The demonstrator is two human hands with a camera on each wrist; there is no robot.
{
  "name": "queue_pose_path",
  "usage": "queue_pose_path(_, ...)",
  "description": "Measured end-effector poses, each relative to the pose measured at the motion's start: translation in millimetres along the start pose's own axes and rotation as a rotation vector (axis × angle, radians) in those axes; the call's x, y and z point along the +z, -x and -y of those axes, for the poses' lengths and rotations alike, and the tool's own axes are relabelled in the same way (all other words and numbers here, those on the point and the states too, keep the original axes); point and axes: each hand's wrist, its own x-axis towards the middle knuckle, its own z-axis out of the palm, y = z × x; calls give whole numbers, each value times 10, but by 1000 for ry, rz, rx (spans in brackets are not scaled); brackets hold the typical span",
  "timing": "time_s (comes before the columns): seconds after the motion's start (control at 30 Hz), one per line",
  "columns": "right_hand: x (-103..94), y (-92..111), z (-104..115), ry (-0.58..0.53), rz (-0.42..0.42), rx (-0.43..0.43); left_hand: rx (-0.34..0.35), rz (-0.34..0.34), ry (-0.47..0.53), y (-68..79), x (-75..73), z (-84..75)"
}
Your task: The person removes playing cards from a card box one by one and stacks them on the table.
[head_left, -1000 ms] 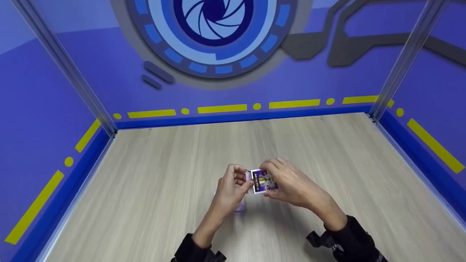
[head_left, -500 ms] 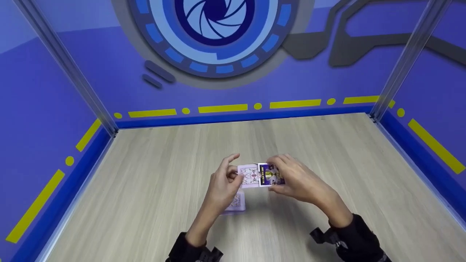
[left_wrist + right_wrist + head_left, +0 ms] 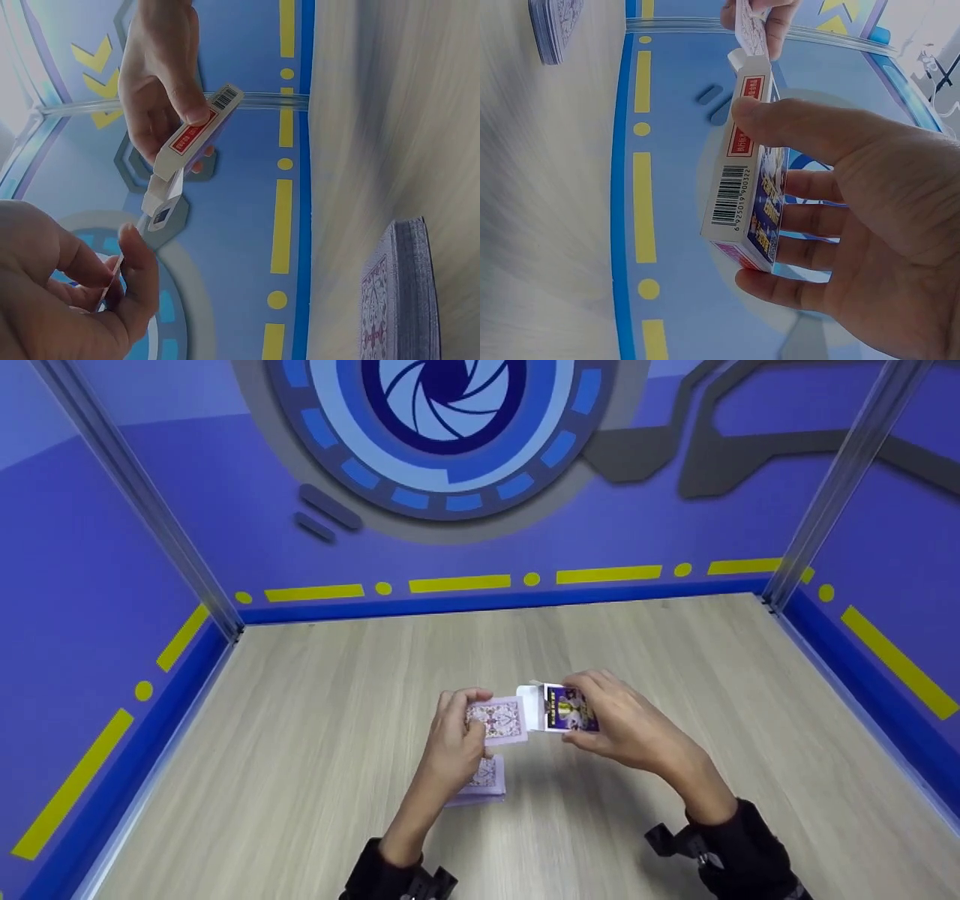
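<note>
In the head view, the left hand (image 3: 454, 737) pinches a thin, lilac-bordered patterned playing card (image 3: 502, 721), number uncertain; at its three o'clock, the right hand (image 3: 626, 729) clamps its grip round a purple-and-white cardboard box (image 3: 568, 709), long axis toward nine o'clock. The box's white flap (image 3: 531, 706) stands between, contact unclear. Toward six o'clock, nearer the left hand, a lilac-edged card stack (image 3: 486, 776) rests on the pale wood-grain worktop (image 3: 337, 720).

Pretty basic table (image 3: 322, 735), finished in light wood grain and spread across the lower half of the head view. A thick stack of cards (image 3: 489, 778) is parked on it at lower middle, patterned back up, left part blocked from view.
</note>
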Motion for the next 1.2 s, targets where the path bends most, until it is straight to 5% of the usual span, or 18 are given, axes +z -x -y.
queue_pose_path(0.2, -72, 26, -55, -3, -39, 22, -6, 17, 123, -34, -59, 23)
queue_pose_path(0.5, -158, 53, -115, -42, -55, 82, -22, -32, -69, -33, -57, 5)
queue_pose_path(0.73, -214, 74, -147, -56, -58, 116, -5, -101, -119, -59, -144, -17)
queue_pose_path(0.97, -242, 85, -176, -59, -61, 132, 53, -19, -207, -83, -363, 40)
queue_pose_path(1.2, -243, 94, -219, -38, -59, 147, 20, 101, -327, -96, -474, 119)
